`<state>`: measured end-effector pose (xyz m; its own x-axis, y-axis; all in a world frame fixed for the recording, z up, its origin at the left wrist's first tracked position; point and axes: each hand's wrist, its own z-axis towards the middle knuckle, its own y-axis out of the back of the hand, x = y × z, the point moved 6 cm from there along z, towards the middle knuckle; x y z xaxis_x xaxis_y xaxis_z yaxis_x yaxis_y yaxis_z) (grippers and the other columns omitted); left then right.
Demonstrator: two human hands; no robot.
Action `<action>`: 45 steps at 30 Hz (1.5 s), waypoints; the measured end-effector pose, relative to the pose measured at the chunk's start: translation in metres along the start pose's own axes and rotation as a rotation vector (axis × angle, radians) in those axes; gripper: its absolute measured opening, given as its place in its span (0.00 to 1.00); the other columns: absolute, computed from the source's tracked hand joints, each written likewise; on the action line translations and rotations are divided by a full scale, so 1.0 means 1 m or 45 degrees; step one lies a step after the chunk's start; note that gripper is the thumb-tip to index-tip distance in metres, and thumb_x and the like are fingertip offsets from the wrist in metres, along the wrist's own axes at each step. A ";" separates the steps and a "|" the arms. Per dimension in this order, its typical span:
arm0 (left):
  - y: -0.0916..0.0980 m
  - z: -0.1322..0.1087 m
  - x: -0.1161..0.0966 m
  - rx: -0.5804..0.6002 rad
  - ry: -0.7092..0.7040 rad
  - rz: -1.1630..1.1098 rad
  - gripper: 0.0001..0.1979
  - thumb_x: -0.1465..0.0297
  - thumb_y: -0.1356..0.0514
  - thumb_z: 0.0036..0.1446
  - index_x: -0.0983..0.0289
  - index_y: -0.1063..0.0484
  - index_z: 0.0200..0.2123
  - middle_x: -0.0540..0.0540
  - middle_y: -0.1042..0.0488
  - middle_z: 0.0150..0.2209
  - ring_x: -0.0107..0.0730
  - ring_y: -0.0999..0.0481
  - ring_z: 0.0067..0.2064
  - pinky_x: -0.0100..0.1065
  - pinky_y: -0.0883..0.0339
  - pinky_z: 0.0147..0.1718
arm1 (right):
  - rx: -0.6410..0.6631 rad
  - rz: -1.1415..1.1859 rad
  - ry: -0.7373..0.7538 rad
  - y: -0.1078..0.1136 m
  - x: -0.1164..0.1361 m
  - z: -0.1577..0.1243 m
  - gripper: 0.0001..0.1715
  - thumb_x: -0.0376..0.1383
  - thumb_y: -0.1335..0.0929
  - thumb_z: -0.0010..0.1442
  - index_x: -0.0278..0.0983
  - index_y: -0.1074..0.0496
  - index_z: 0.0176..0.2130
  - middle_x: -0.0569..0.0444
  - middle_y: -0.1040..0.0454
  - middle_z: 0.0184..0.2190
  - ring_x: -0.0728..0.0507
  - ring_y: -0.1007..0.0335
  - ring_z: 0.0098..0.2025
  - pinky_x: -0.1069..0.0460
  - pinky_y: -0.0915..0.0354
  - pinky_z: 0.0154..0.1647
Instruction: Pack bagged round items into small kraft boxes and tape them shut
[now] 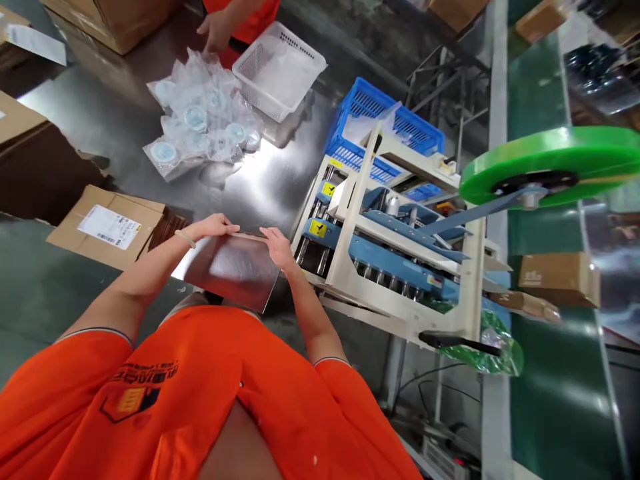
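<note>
a silvery sheet [233, 270] is held flat over the near edge of the worktop [280, 180]. its far edge is pinched by the fingers of the left hand [214, 227] and the right hand [277, 245]. its long axis runs left to right between them, and the right hand lies nearer the machine [395, 253].

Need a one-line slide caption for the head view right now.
Left hand and right hand hold a flat glossy panel by its top edge beside a taping machine.

SURFACE: steel table [280, 173] — glossy, reflective | ON IT: pile of clear bagged parts [200, 123]; white basket [253, 67] beside pile; labelled flat carton [107, 230] — near left; brown box [115, 20] far left
</note>
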<state>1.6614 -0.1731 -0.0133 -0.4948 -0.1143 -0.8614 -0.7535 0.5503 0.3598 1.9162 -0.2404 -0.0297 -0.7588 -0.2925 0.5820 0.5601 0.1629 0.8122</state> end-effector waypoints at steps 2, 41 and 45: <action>0.002 0.009 -0.003 0.064 0.133 0.186 0.26 0.47 0.31 0.56 0.63 0.24 0.20 0.55 0.30 0.20 0.39 0.30 0.29 0.37 0.35 0.34 | -0.033 -0.094 0.004 0.005 0.002 0.002 0.31 0.33 0.35 0.77 0.42 0.28 0.74 0.42 0.31 0.73 0.37 0.34 0.76 0.40 0.35 0.78; -0.067 0.013 -0.018 -0.530 -0.119 0.354 0.39 0.47 0.23 0.55 0.65 0.30 0.58 0.70 0.30 0.59 0.64 0.30 0.62 0.56 0.35 0.61 | 0.109 -0.442 -0.456 -0.010 0.045 -0.012 0.59 0.48 0.20 0.62 0.32 0.41 0.79 0.24 0.41 0.78 0.18 0.39 0.75 0.26 0.37 0.72; -0.059 -0.009 0.013 -0.715 0.002 -0.233 0.42 0.51 0.22 0.54 0.64 0.32 0.64 0.68 0.30 0.60 0.59 0.30 0.64 0.55 0.33 0.63 | -0.145 0.217 -0.492 -0.024 0.038 -0.012 0.54 0.48 0.25 0.65 0.36 0.42 0.79 0.34 0.34 0.76 0.27 0.33 0.73 0.30 0.35 0.74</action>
<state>1.6957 -0.2143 -0.0424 -0.3352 -0.1677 -0.9271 -0.9404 -0.0007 0.3401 1.8776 -0.2668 -0.0274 -0.7090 0.1069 0.6970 0.7046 0.0667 0.7065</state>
